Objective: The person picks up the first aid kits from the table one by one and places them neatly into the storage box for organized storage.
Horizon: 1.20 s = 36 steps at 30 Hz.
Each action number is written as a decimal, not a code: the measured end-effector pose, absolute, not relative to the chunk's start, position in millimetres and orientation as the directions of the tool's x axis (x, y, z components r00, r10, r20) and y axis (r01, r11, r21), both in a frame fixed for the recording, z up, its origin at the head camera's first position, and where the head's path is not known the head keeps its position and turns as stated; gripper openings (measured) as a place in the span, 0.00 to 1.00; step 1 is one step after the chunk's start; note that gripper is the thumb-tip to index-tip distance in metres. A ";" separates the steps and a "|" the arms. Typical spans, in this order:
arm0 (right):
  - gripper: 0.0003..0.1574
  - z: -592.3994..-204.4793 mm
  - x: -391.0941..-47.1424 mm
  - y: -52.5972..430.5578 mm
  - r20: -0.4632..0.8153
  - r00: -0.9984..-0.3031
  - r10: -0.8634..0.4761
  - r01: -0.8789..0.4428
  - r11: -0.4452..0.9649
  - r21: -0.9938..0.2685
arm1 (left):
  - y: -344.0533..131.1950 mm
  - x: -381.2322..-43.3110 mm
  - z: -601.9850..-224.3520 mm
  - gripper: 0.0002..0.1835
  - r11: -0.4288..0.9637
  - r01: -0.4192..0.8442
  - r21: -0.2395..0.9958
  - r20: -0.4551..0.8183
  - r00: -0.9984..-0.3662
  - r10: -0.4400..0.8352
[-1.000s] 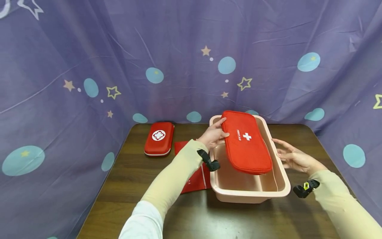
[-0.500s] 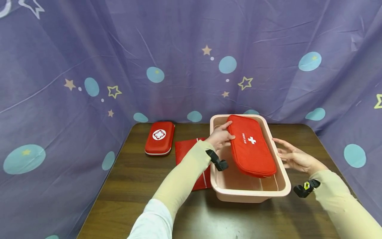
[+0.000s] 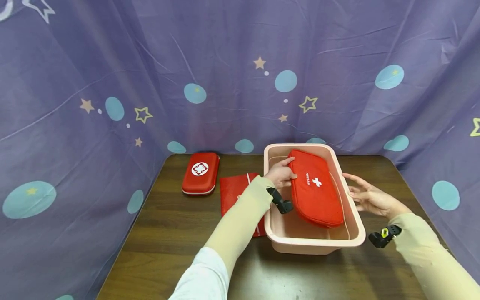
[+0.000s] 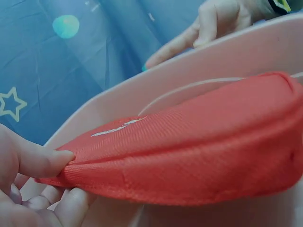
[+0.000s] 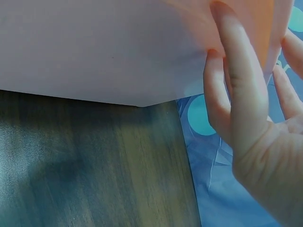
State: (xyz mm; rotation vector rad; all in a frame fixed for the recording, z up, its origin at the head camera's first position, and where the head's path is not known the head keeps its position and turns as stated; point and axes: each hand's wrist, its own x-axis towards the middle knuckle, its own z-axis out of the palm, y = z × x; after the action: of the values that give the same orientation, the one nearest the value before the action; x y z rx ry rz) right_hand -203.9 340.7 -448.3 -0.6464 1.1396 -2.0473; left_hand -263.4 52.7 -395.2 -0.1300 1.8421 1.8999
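A soft red first aid pouch (image 3: 316,189) with a white cross lies slantwise inside the pink plastic bin (image 3: 315,241). My left hand (image 3: 280,174) pinches the pouch's left edge, thumb on top and fingers underneath, as the left wrist view shows at the pouch edge (image 4: 156,165). On the bin's right side, my right hand (image 3: 371,199) rests its extended fingers against the outer wall near the rim. In the right wrist view, fingertips (image 5: 222,12) touch the pale bin wall (image 5: 104,52).
A hard red case (image 3: 200,175) with a white round emblem lies at the table's back left. Left of the bin, a flat red pouch (image 3: 236,187) with a white stripe is partly hidden by my left forearm. A purple curtain (image 3: 225,62) hangs behind the wooden table (image 3: 161,250).
My left hand has moved right and down with the first aid pouch, which now sits lower within the bin. The right hand and the bin have stayed in place.
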 end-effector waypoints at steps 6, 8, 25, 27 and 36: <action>0.40 -449.6 -204.8 337.2 0.100 -0.627 -0.772 0.333 -0.382 -0.862 | 50.2 -258.7 -387.3 0.40 0.100 -0.411 0.906 -0.423 -0.871 0.251; 0.40 -449.5 -204.6 338.1 0.104 -0.624 -0.774 0.334 -0.384 -0.861 | 56.5 -265.6 -398.8 0.42 0.142 -0.396 0.907 -0.419 -0.883 0.211; 0.40 -450.9 -206.1 338.5 0.113 -0.621 -0.776 0.317 -0.380 -0.869 | 88.1 -320.4 -511.7 0.43 0.205 -0.375 0.904 -0.410 -0.897 0.168; 0.41 -451.2 -206.7 339.1 0.117 -0.618 -0.777 0.317 -0.382 -0.868 | 84.6 -297.7 -478.4 0.41 0.192 -0.402 0.895 -0.433 -0.887 0.160; 0.40 -452.5 -208.0 340.5 0.098 -0.623 -0.776 0.301 -0.354 -0.886 | 81.9 -269.9 -438.4 0.39 0.167 -0.446 0.879 -0.469 -0.873 0.134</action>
State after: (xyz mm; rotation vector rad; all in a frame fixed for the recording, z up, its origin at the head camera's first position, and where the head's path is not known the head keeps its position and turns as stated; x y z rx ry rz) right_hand -208.0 340.5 -452.5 -0.6835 1.1719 -2.0232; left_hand -269.9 81.9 -438.4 -0.2950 2.0085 1.7527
